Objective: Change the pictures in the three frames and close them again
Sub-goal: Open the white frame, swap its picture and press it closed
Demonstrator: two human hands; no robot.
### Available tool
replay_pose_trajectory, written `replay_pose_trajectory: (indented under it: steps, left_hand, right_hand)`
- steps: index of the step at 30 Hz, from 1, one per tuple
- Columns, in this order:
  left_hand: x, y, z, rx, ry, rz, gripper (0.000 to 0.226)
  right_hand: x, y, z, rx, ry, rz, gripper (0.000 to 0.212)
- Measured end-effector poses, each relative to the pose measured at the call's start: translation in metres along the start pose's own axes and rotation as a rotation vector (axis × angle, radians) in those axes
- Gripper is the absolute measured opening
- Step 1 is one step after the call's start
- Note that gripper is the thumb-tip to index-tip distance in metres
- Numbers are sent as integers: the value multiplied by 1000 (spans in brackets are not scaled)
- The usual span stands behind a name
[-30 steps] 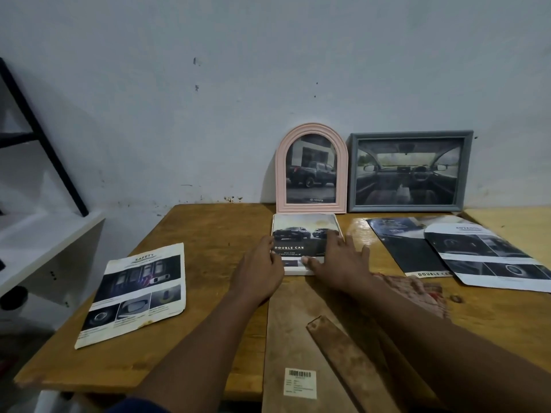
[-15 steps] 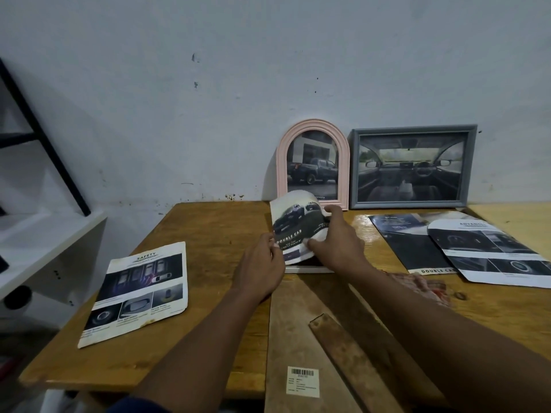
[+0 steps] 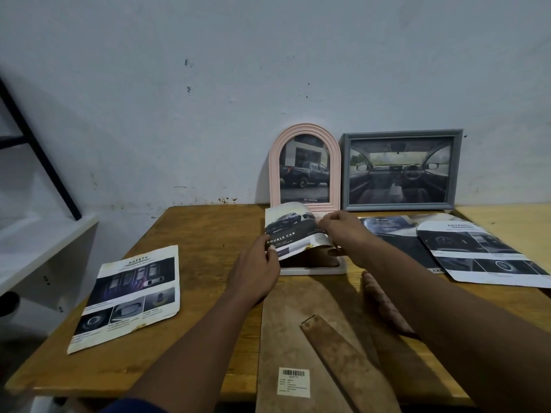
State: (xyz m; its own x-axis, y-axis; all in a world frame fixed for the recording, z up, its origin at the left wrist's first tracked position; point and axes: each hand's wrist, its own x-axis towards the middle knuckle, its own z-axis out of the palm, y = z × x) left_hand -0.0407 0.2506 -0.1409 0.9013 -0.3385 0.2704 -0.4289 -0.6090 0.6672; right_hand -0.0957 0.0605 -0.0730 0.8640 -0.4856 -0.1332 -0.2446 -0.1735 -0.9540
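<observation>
A white frame [image 3: 313, 270] lies flat in the middle of the wooden table [image 3: 208, 234]. A "Double Cab" car picture [image 3: 290, 231] is curled up off it. My left hand [image 3: 256, 269] pinches the picture's left edge. My right hand [image 3: 343, 231] grips its right side from above. A pink arched frame [image 3: 275, 162] with a pickup picture leans on the wall behind. Beside it stands a grey rectangular frame [image 3: 401, 134] holding a car interior picture.
A "Safety" sheet [image 3: 131, 293] lies at the left of the table. Two more car sheets [image 3: 477, 251] overlap at the right. A brown backing board [image 3: 298, 347] with a barcode sticker and a strut lies at the near edge. White shelf [image 3: 35, 239] stands left.
The picture lay flat on the white frame a second ago. Both hands have lifted and curled it up off the frame, and the right hand has moved up to its far right side.
</observation>
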Motion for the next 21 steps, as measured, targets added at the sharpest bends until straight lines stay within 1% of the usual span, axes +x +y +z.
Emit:
replay_pose_trajectory:
  steps: [2,4,6,8,11,14,17,19,21]
  left_hand:
    - [-1,1,-1,6,0,3,40]
    - [-2,1,-2,12,5,12,41]
    - [-3,4,-2,37,9,20,43]
    - [-3,9,-2,50,22,42,42]
    - [0,21,3,17,32,101,34]
    - [4,42,18,-9,-1,148,35]
    - [6,59,35,39,-53,162,42]
    - [7,66,47,72,-109,153,48]
    - [8,71,55,100,-146,151,49]
  right_hand:
    - [3,3,-2,24,20,16,28]
    - [5,6,-5,30,39,22,38]
    - [5,7,-9,51,59,-14,42]
    - [5,7,-15,65,93,-76,42]
    - [2,3,-33,85,158,-165,41]
    - [0,2,-70,24,214,-222,42]
    - [0,9,-116,-86,292,-206,44]
    - [2,21,-146,-123,335,-161,48]
    - [3,35,-171,-182,396,-109,49]
